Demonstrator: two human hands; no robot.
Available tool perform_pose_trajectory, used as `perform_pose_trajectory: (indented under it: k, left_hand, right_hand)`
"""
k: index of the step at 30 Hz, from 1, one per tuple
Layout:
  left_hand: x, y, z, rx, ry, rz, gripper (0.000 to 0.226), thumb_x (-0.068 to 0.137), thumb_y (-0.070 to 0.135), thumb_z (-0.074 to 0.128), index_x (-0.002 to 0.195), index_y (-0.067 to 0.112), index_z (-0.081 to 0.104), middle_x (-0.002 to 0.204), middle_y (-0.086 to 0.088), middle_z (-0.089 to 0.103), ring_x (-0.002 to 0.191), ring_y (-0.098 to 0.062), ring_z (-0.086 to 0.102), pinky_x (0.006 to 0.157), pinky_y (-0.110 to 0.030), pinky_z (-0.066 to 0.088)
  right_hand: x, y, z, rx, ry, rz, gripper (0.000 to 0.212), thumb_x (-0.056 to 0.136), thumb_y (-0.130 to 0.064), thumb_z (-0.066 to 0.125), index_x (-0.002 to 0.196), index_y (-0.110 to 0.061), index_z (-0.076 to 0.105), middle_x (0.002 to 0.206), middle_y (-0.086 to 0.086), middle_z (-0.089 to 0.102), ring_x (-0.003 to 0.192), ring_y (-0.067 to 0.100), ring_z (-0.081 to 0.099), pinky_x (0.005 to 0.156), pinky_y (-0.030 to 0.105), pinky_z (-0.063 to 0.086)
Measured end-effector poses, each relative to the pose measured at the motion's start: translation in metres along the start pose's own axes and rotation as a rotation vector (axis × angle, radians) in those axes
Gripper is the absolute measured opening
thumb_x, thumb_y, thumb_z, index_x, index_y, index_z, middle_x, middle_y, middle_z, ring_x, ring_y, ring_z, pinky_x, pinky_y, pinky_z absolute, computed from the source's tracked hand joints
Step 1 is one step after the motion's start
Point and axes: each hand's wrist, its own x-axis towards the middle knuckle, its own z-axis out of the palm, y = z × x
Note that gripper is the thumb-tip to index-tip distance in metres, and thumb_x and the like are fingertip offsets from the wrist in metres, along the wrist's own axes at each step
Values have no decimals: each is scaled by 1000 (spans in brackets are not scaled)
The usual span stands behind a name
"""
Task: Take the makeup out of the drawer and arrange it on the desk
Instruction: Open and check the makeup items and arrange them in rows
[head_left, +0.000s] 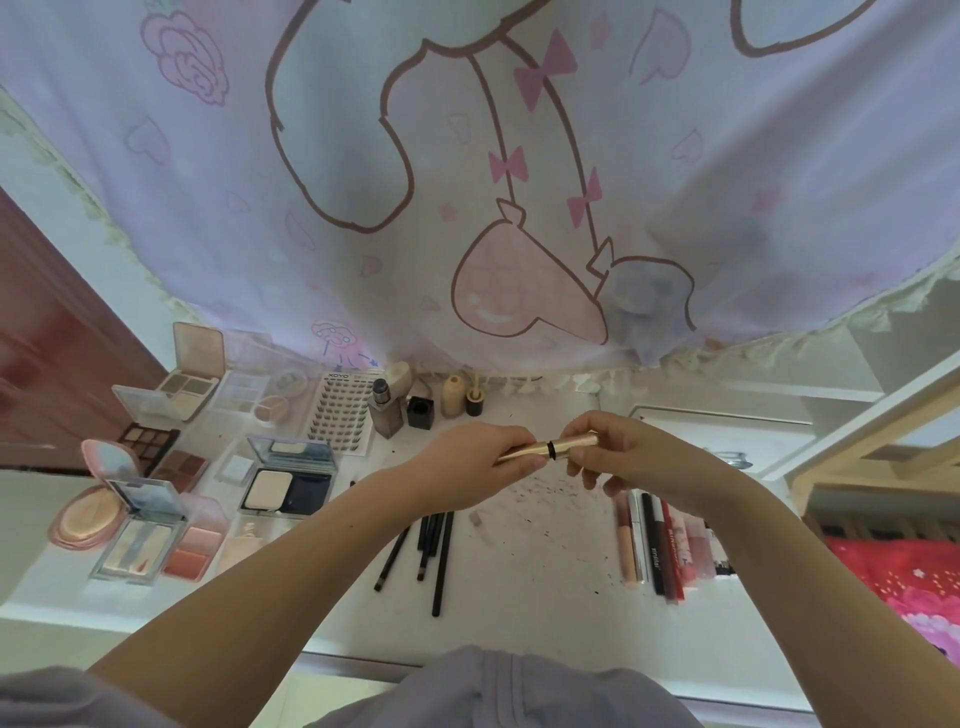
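Both hands hold a gold tube above the tabletop: the left hand grips one end, the right hand pinches the other. If the halves part suddenly, one could drop onto the pencils below the left hand.

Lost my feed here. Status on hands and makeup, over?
Both hands gripping gold tube: left hand, right hand. Held above desk. Pencils and lip tubes already laid out below. Nothing in the way.

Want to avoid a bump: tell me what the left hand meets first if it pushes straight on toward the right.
Probably the right hand, which holds the other end of the same gold tube that the left hand grips.
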Motion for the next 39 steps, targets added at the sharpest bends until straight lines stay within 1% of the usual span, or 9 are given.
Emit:
perform_pose_trajectory:
  k: [3, 7, 12, 16, 21, 25, 34, 37, 39]
  left_hand:
    - [-1, 0, 1, 3, 2, 13, 26, 98, 43, 40, 105, 24, 57, 65, 10, 47, 54, -3, 41, 50, -17, 29]
    - [-1, -2, 0, 2, 6, 0, 26, 97, 42, 40, 105, 24, 57, 65, 11, 47, 54, -3, 41, 50, -18, 29]
    - [-2, -3, 0, 18, 4, 13, 26, 97, 44, 41, 106, 25, 57, 66, 11, 48, 55, -4, 42, 50, -18, 29]
    - [-2, -6, 0, 29, 0, 7, 28, 96, 47, 41, 109, 28, 56, 67, 12, 50, 56, -2, 44, 51, -16, 29]
    - [-2, -5, -1, 43, 6, 22, 26, 96, 46, 40, 109, 29, 55, 67, 13, 49, 57, -1, 44, 50, -15, 28]
    - [-1, -11, -1, -23, 2, 19, 21, 97, 45, 41, 103, 30, 54, 67, 11, 50, 55, -3, 43, 53, -18, 33]
    - [-11, -40, -9, -163, -207, -51, 13, 99, 39, 39, 90, 35, 48, 74, 7, 48, 64, -8, 43, 63, -22, 37]
    - [-16, -61, -4, -116, -261, -131, 13, 100, 36, 38, 93, 31, 47, 76, 7, 48, 65, -7, 44, 63, -20, 37]
    - [-20, -69, 3, -268, -217, -238, 16, 101, 33, 36, 98, 24, 49, 77, 5, 50, 65, -7, 45, 62, -18, 39]
  right_hand:
    - [0, 0, 2, -15, 27, 33, 32, 98, -37, 43, 88, -12, 62, 57, -7, 57, 48, 6, 46, 54, 19, 38]
    - [1, 1, 0, -1, 16, -25, 12, 97, -23, 50, 96, -16, 60, 66, -8, 59, 58, 3, 51, 56, 18, 42]
    - [-1, -1, 1, -29, 11, 21, 28, 97, -36, 45, 88, -16, 64, 61, -6, 60, 53, 7, 49, 56, 19, 41]
    - [1, 0, -2, -50, 3, -13, 10, 95, -24, 55, 98, -19, 62, 73, -8, 66, 63, 2, 56, 58, 17, 45]
    - [4, -6, 2, -70, -3, 40, 31, 98, -37, 44, 82, -16, 60, 57, -10, 57, 47, 4, 43, 51, 17, 36]
    - [6, -5, 0, -121, 17, -22, 9, 95, -21, 54, 97, -19, 62, 71, -10, 62, 61, 2, 52, 58, 19, 43]
    - [-2, 10, -25, -245, 24, 44, 4, 94, -19, 56, 97, -19, 57, 82, -9, 68, 64, -4, 56, 63, 21, 45]
    - [-2, 23, -30, -187, 81, 96, 4, 95, -20, 54, 98, -17, 55, 88, -6, 69, 71, 2, 58, 64, 22, 46]
    - [-2, 35, -28, -101, 113, 136, 8, 96, -20, 51, 104, -18, 54, 95, -3, 68, 78, 8, 60, 65, 22, 47]
